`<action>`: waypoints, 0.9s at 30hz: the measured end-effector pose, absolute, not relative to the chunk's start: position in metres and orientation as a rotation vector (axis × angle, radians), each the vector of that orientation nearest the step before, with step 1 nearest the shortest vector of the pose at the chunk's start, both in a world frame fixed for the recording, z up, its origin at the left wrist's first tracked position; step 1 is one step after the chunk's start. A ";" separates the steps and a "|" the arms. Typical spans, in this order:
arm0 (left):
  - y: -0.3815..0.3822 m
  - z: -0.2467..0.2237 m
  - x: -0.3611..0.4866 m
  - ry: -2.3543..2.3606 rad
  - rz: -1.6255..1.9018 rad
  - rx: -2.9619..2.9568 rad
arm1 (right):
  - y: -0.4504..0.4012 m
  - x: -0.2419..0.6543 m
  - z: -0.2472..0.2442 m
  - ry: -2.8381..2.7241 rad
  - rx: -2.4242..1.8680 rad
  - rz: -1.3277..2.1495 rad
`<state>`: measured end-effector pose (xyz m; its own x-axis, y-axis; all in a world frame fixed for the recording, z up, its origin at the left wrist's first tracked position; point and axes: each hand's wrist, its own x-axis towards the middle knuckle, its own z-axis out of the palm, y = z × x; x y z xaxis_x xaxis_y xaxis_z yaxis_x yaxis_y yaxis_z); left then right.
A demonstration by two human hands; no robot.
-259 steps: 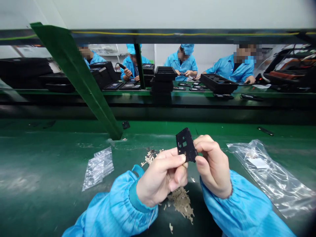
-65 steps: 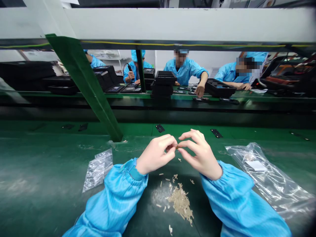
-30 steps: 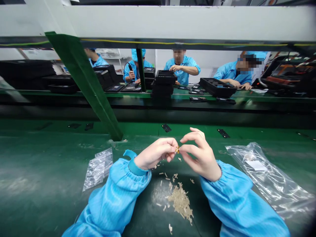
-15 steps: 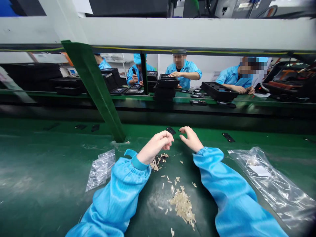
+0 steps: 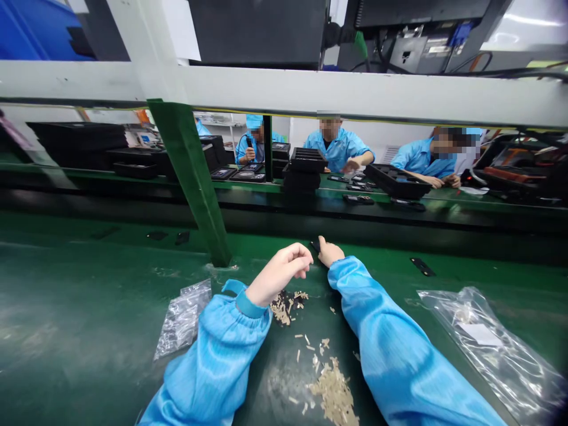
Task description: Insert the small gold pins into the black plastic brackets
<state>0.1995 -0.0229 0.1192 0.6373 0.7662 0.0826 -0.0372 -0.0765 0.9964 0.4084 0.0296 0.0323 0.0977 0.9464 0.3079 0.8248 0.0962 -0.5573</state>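
My right hand [image 5: 331, 253] reaches to the far side of the bench, closed at a small flat black part [image 5: 315, 245], with part of it showing past the fingers. My left hand [image 5: 284, 269] hovers at the middle with fingers curled in towards the thumb; whatever it may hold is hidden. Just below it lies a small heap of beige and dark slips [image 5: 288, 306]. Closer to me, a larger pile of thin beige pieces [image 5: 335, 393] spreads over the green bench mat [image 5: 102, 307], with loose pieces between the two.
Clear plastic bags lie at the left [image 5: 184, 316] and right [image 5: 492, 349]. More flat black parts rest along the back, one at the right [image 5: 421, 266]. A green post [image 5: 190, 183] rises left of centre. Beyond the ledge, co-workers in blue sit by black trays [image 5: 306, 168].
My right hand has moved forward and left onto the black part, its fingers closing. My left hand keeps its curled pose. The view has tipped up slightly.
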 end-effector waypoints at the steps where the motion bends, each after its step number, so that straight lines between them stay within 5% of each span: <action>1: -0.021 0.118 0.200 0.649 0.745 1.534 | 0.029 0.410 0.038 -1.712 -1.734 0.276; 12: -0.039 0.105 0.218 0.692 0.944 2.091 | -0.089 0.363 0.100 -1.353 -1.129 0.575; 21: -0.060 0.116 0.215 0.782 0.956 1.650 | -0.120 0.355 0.106 -1.314 -1.226 0.046; 27: -0.074 0.122 0.215 0.719 0.972 1.587 | -0.132 0.350 0.112 -1.325 -1.185 0.142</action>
